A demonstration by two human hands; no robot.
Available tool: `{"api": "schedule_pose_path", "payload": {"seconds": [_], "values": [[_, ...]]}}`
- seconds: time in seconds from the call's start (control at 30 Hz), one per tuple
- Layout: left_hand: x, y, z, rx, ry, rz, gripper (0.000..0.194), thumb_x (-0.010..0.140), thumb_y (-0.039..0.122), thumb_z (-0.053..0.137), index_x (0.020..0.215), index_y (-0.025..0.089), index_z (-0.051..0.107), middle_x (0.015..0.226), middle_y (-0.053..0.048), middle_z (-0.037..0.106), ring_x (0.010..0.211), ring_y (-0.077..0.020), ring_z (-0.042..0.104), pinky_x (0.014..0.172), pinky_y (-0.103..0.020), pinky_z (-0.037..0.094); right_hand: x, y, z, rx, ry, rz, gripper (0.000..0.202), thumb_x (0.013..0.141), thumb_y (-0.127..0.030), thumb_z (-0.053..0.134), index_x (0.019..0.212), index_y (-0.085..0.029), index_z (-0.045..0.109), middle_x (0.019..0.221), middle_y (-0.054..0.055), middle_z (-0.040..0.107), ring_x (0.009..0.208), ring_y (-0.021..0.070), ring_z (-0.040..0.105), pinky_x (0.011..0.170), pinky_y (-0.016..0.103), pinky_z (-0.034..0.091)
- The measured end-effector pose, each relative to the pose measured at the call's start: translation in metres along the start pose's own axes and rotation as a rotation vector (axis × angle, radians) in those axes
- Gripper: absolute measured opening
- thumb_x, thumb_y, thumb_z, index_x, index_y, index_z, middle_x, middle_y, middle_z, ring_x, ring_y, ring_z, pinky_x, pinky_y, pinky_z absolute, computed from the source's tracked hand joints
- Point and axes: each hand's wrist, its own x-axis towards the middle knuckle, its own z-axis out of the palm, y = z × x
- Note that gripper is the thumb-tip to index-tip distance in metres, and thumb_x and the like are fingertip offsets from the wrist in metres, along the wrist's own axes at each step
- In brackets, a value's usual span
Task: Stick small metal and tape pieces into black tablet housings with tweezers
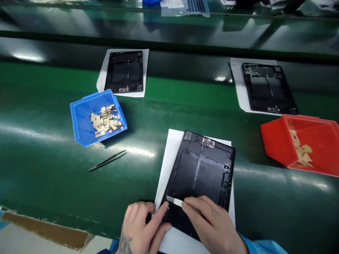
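A black tablet back housing (209,176) lies on a white paper sheet (165,158) in front of me, with a small circuit board (208,142) at its top edge. My right hand (209,218) pinches a small white-handled knife (177,202), whose flat metal blade points left over the housing's lower left part. My left hand (144,225) rests at the housing's lower left edge. Its index fingertip touches there, close beside the blade, and the thumb is apart; its other fingers are bent. Dark tweezers (107,161) lie on the green bench to the left.
A blue bin (79,120) holding several tan pieces stands at the left, and a red bin (275,141) with similar pieces at the right. Two more black housings (124,70) (268,88) lie on paper farther back. A plastic bag (196,7) sits on the raised shelf.
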Motion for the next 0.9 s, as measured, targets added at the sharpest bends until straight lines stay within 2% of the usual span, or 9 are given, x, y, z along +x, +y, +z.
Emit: {"api": "schedule_pose_path", "payload": {"seconds": [0.13, 0.27, 0.5, 0.63, 0.8, 0.9], "values": [[0.001, 0.0, -0.001, -0.011, -0.011, -0.003, 0.034, 0.091, 0.031, 0.05, 0.123, 0.024, 0.058, 0.085, -0.006, 0.053, 0.079, -0.0186, 0.049, 0.072, -0.032, 0.035, -0.002, 0.001, 0.002, 0.054, -0.039, 0.041, 0.035, 0.094, -0.006, 0.034, 0.1, -0.016, 0.067, 0.094, 0.007, 0.069, 0.083, 0.0162, 0.063, 0.076, 0.029, 0.053], [0.002, 0.002, -0.003, -0.026, -0.03, -0.012, 0.034, 0.091, 0.031, 0.05, 0.124, 0.024, 0.057, 0.085, -0.006, 0.052, 0.079, -0.0184, 0.048, 0.072, -0.032, 0.034, 0.0, 0.0, 0.001, 0.056, -0.044, 0.043, 0.032, 0.095, -0.009, 0.036, 0.098, -0.015, 0.067, 0.093, 0.007, 0.068, 0.085, 0.0184, 0.061, 0.073, 0.03, 0.052], [0.003, 0.004, -0.007, -0.045, -0.052, -0.02, 0.034, 0.091, 0.029, 0.051, 0.123, 0.022, 0.058, 0.087, -0.006, 0.051, 0.081, -0.0191, 0.047, 0.073, -0.033, 0.034, -0.002, -0.003, 0.003, -0.056, -0.14, 0.016, 0.046, 0.099, -0.012, 0.018, 0.113, -0.012, 0.062, 0.087, 0.007, 0.065, 0.079, 0.0186, 0.059, 0.067, 0.031, 0.047], [0.004, 0.003, -0.008, -0.038, -0.055, -0.009, 0.034, 0.091, 0.028, 0.052, 0.123, 0.023, 0.058, 0.087, -0.006, 0.05, 0.082, -0.019, 0.047, 0.073, -0.033, 0.033, -0.004, -0.003, 0.005, -0.061, -0.19, -0.009, 0.041, 0.098, -0.01, 0.022, 0.117, -0.01, 0.059, 0.079, 0.007, 0.06, 0.071, 0.0191, 0.057, 0.064, 0.032, 0.045], [0.006, 0.004, -0.008, 0.006, -0.061, 0.003, 0.032, 0.092, 0.029, 0.048, 0.122, 0.03, 0.059, 0.087, -0.005, 0.049, 0.08, -0.0186, 0.045, 0.073, -0.033, 0.033, -0.01, -0.001, 0.007, -0.105, -0.196, -0.039, 0.038, 0.096, -0.009, 0.028, 0.119, -0.009, 0.058, 0.08, 0.009, 0.058, 0.075, 0.0217, 0.055, 0.061, 0.032, 0.042], [0.006, 0.004, -0.008, 0.019, -0.065, 0.015, 0.033, 0.092, 0.029, 0.047, 0.123, 0.031, 0.059, 0.088, -0.006, 0.049, 0.08, -0.0188, 0.045, 0.072, -0.033, 0.033, -0.013, -0.001, 0.009, -0.149, -0.193, -0.071, 0.039, 0.093, -0.007, 0.03, 0.122, -0.008, 0.056, 0.084, 0.01, 0.058, 0.077, 0.0227, 0.054, 0.06, 0.033, 0.04]]}}
